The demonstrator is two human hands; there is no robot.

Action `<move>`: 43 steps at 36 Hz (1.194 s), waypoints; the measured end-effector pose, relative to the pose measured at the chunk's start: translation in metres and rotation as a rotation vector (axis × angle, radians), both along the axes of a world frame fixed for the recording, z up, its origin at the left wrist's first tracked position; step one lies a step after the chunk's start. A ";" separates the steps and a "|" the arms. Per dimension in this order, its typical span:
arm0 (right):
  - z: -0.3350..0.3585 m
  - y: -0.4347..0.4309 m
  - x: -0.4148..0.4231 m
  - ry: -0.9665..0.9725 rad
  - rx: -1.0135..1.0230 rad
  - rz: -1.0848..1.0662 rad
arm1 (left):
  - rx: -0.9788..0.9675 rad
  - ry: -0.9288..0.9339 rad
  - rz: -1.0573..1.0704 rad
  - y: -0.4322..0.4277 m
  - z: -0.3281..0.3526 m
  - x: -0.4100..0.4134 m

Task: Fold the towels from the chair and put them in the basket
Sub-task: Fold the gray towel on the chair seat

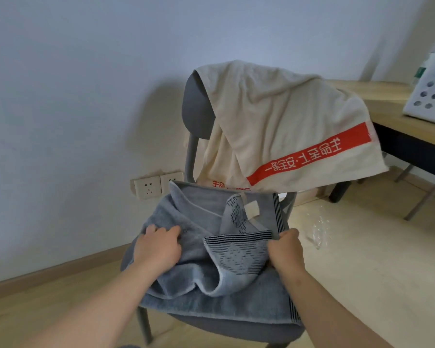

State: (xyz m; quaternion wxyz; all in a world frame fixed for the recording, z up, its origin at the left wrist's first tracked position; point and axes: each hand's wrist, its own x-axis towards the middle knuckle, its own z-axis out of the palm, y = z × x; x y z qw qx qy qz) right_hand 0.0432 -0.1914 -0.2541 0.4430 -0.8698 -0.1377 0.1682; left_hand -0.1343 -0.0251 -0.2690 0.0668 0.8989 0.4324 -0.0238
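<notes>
Step in hand: by the look of it, the folding of the grey towel (211,297) on the seat of the chair (196,109); the cloth lies rumpled, with a striped end turned over on top
How to do it well: pull the striped end taut and flatten the bunched middle first; then bring edge to edge, so that the fold comes out square; keep the cloth on the seat, since its near edge already hangs over the front
Left hand (158,243): fingers curled into the plain cloth at 9 o'clock of the towel, seemingly gripping a bunch of it
Right hand (285,249): closed on the striped end at 3 o'clock of the towel, holding it
Towel and hands: the towel lies between and under both hands, touching each
Cream towel (274,116): draped over the chair back at 12 o'clock, untouched, not yet folded
Basket (430,96): on the table (387,114) at 2 o'clock, well apart from both hands; its inside is hidden
</notes>
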 end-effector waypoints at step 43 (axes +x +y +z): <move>-0.008 0.041 0.050 -0.509 -0.310 0.243 | 0.117 -0.368 -0.004 0.055 0.008 0.068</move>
